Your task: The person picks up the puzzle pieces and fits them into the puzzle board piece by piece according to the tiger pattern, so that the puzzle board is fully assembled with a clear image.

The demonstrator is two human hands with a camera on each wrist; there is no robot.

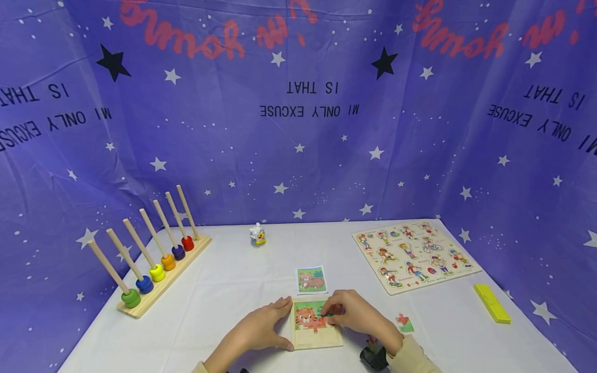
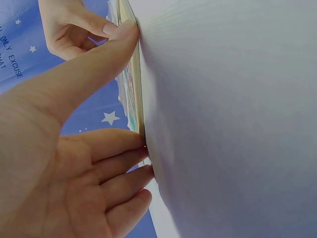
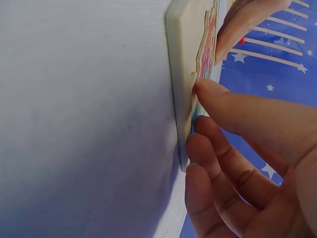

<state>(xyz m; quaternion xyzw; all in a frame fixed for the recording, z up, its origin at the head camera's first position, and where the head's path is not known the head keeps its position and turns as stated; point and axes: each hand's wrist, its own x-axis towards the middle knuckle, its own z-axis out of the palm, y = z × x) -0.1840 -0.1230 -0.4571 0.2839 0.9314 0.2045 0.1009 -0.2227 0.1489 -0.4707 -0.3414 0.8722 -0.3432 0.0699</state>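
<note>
A small wooden puzzle tray lies near the table's front, partly filled with joined pieces showing an orange striped animal on green. My left hand steadies its left side; in the left wrist view the thumb and fairly straight fingers touch the tray's edge. At the tray's right side my right hand pinches a puzzle piece between thumb and fingertips, low over the tray, and hides most of it. One loose puzzle piece, orange and green, lies right of the right hand.
A picture card sits just behind the tray. On the left stands a peg rack with coloured rings. A small figurine is at the back; a large wooden picture board and a yellow case are on the right.
</note>
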